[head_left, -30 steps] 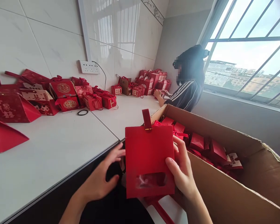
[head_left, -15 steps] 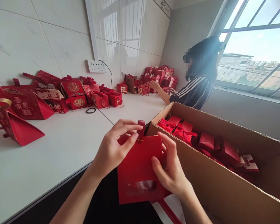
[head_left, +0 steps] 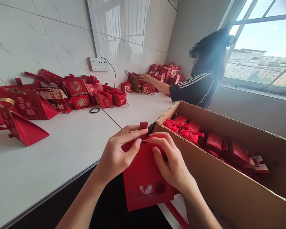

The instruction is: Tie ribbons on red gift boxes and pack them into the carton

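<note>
Between my hands, over my lap, is a red gift box (head_left: 143,168) with a small clear window low on the side facing me. A dark red ribbon loop (head_left: 144,125) sticks up from its top edge. My left hand (head_left: 125,148) is closed at the top, thumb and fingers pinching the box by the loop. My right hand (head_left: 168,156) grips the top right edge, its fingertips close to the base of the loop. Below my right wrist hang a red strap (head_left: 177,214) and something white, partly hidden.
A large cardboard box (head_left: 216,173) holding several red boxes stands at right. Red gift boxes (head_left: 76,87) line the white table (head_left: 69,136) along the tiled wall. A black ring (head_left: 94,110) lies there. Beyond, a person (head_left: 193,86) reaches toward more boxes.
My right hand has moved from the box's right side up and left, to the base of the loop. The other person's arm has shifted left toward a brown box.
</note>
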Tool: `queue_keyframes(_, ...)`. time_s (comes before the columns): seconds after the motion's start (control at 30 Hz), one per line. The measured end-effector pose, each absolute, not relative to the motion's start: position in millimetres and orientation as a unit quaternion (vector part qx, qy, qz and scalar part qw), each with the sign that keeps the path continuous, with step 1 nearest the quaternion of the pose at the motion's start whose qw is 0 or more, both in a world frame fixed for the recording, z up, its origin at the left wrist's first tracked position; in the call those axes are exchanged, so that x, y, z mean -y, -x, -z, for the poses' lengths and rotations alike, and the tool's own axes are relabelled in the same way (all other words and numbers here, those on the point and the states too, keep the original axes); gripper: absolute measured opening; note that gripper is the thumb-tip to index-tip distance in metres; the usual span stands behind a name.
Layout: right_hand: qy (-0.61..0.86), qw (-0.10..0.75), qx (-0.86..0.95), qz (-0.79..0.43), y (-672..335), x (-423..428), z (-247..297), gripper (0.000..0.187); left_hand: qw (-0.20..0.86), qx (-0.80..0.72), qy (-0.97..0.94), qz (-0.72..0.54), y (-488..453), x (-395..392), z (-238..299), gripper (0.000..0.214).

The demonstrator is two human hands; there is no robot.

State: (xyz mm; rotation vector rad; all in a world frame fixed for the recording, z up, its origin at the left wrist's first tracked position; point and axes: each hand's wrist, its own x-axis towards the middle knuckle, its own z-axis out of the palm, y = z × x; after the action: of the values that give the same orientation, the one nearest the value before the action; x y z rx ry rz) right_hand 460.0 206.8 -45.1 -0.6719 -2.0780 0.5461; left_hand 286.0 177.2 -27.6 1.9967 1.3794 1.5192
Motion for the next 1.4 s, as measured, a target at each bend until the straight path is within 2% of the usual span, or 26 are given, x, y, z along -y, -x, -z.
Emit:
queue_keyframes(0.43, 0.290, 0.437, 0.824, -0.213, -459, -208, 43, 0.022, 0.125, -0.488, -0.678, -0.536, -290, -177, 30, 0.030)
queue_keyframes(0.6, 0.290, 0.462, 0.809, -0.217, -459, -209, 47, 0.030, 0.125, -0.485, -0.677, -0.539, -291, -177, 28, 0.030)
queue_keyframes(0.93, 0.282, 0.455, 0.814, -0.226, -461, -210, 46, 0.024, 0.120, -0.488, -0.674, -0.541, -292, -178, 29, 0.030)
queue_keyframes(1.1, 0.331, 0.479, 0.740, -0.337, -460, -207, 52, 0.045, 0.172, -0.475, -0.671, -0.543, -290, -180, 28, 0.030)
queue_keyframes(1.23, 0.323, 0.498, 0.695, -0.406, -461, -211, 53, 0.046, 0.268, -0.452, -0.644, -0.556, -283, -184, 33, 0.032)
queue_keyframes(1.3, 0.343, 0.535, 0.653, -0.412, -465, -219, 56, 0.044, 0.313, -0.416, -0.609, -0.598, -280, -185, 43, 0.041)
queue_keyframes(1.4, 0.398, 0.636, 0.540, -0.382, -474, -235, 66, 0.039, 0.359, -0.376, -0.580, -0.627, -286, -183, 68, 0.064)
